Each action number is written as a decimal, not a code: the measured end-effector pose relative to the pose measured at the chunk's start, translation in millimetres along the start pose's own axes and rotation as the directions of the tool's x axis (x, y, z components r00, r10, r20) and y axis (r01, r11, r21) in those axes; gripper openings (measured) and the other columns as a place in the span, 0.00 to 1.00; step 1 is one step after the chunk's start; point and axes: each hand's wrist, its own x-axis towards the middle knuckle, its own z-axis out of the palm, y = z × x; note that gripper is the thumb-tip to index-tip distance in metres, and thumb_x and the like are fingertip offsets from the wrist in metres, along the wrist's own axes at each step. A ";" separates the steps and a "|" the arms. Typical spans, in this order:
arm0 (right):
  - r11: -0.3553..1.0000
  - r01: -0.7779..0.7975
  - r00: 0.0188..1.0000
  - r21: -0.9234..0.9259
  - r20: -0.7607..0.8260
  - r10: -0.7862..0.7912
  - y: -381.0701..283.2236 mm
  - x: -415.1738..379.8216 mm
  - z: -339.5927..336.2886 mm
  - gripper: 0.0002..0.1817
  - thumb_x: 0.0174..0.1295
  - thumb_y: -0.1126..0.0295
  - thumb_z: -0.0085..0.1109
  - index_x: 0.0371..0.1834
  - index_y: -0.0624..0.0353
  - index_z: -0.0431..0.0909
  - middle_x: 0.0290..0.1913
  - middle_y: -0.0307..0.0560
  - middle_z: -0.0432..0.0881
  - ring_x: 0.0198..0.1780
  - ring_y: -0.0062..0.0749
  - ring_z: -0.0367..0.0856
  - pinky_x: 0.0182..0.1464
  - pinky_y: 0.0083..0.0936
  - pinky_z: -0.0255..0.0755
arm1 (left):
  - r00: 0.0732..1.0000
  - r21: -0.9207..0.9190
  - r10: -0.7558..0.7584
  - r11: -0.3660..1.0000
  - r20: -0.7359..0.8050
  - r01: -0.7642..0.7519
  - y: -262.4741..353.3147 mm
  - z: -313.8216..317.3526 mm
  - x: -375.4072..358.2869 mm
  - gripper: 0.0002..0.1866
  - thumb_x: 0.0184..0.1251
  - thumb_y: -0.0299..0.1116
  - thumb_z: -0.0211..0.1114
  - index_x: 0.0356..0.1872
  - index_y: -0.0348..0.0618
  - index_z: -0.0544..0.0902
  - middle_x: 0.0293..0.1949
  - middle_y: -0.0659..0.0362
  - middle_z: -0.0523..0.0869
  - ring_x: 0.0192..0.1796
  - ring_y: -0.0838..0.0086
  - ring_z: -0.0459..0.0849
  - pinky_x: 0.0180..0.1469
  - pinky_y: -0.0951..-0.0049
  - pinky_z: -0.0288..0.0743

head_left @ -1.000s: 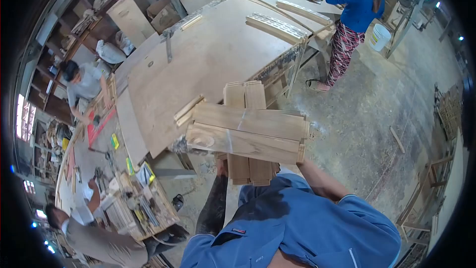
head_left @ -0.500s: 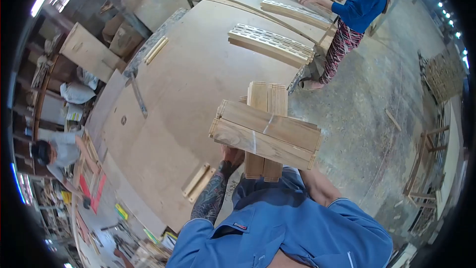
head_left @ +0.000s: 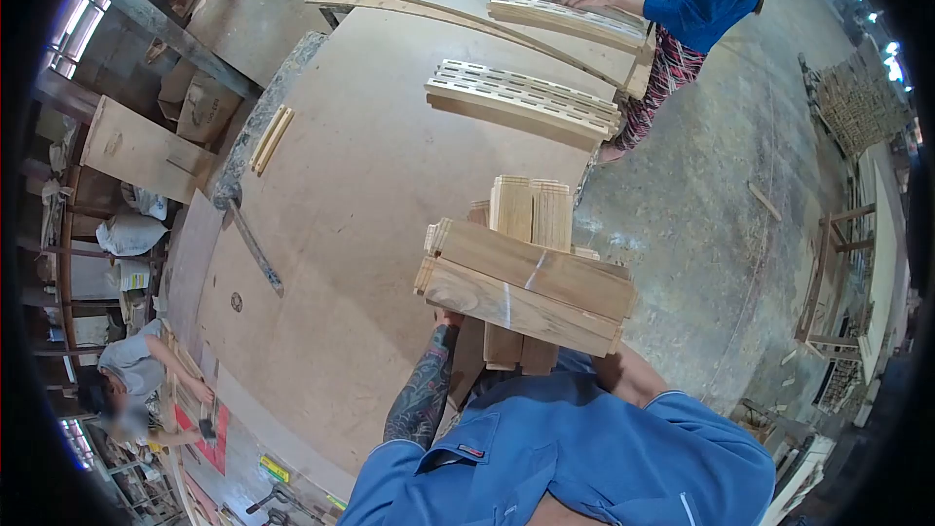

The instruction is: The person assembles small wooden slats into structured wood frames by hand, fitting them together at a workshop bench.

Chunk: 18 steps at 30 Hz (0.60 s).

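A crosswise pile of wooden boards (head_left: 526, 297) stands in front of my body, its upper boards lying across upright-pointing lower ones (head_left: 531, 209). Pale chalk-like lines mark the top boards. My left hand (head_left: 448, 318) grips the pile at its left underside, its fingers mostly hidden by the wood. My right forearm reaches the right underside; the boards cover my right hand and its fingers.
A large pale table (head_left: 341, 156) carries slotted strips (head_left: 526, 102), two thin sticks (head_left: 271, 139) and a metal bar (head_left: 255, 248). A blue-clad person (head_left: 709, 0) touches other strips at the far edge. Another person (head_left: 136, 370) works at left.
The view has shifted, while the pile stays before my body. The person in blue now has a hand on nearer strips. The person at left bends lower. Two short sticks beside my left arm are no longer visible.
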 end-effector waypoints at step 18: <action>0.995 -0.060 0.987 0.085 -0.146 0.072 -33.0 -2.0 -5.3 0.29 0.68 0.64 0.63 0.70 0.61 0.69 0.57 0.45 0.82 0.57 0.28 0.79 0.59 0.28 0.74 | 0.920 0.468 0.151 0.824 0.363 -0.320 -45.1 -59.6 -4.2 0.21 0.58 0.39 0.65 0.54 0.46 0.84 0.57 0.50 0.84 0.60 0.54 0.80 0.66 0.55 0.70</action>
